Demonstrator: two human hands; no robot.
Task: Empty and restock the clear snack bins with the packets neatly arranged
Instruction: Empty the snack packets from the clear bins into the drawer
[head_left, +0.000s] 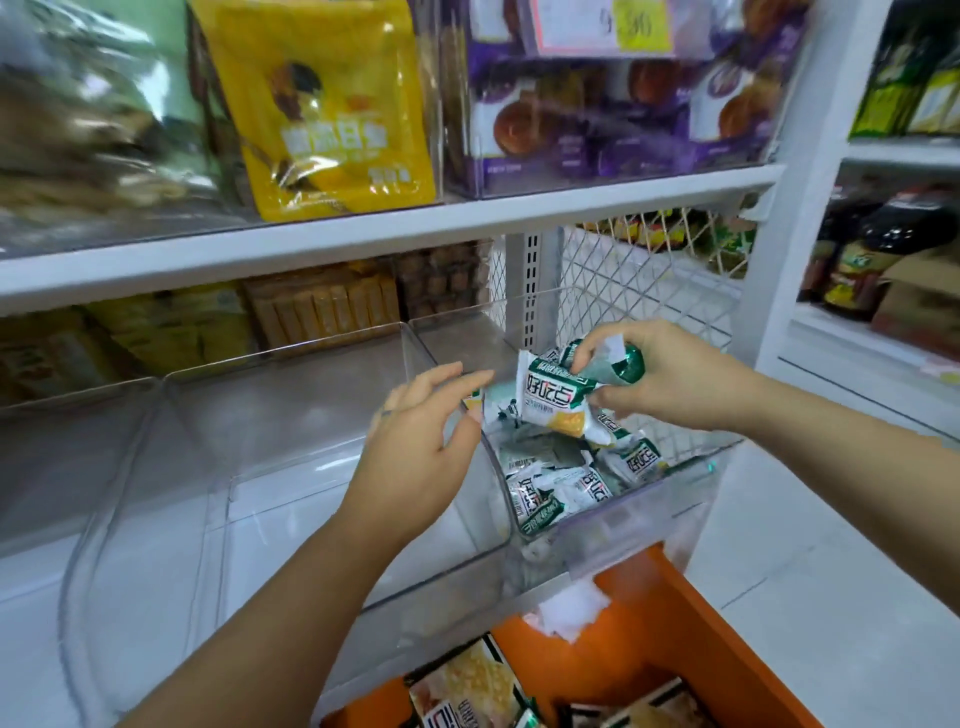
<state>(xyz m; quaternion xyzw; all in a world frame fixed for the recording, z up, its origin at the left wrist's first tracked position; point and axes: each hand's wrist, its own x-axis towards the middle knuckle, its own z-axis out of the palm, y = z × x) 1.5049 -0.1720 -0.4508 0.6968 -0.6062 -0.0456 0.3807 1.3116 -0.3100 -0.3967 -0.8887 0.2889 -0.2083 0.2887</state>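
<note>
Above the bin (618, 522), my right hand (675, 379) is pinching a packet (556, 397), left hand (421, 447) spread, taking care not to crumple it.

- The packet (558, 402) pinched in the right hand (670, 382) bore bold dark-green characters, 好吃点, running sideways along its white face. The smaller line beside them was too fine to read.
- Several loose packets (597, 486) lying in the clear bin (613, 519) carried the same 好吃点 mark, turned at differing angles.
- A yellow price label (641, 23), topmost in view, showed faint digits, seemingly 9.90, though blurred.
- The yellow bag (332, 104) had large white characters, smeared beyond reading.
- The purple packs (582, 130) and the crate packets (462, 686) showed print, none of it legible.
</note>
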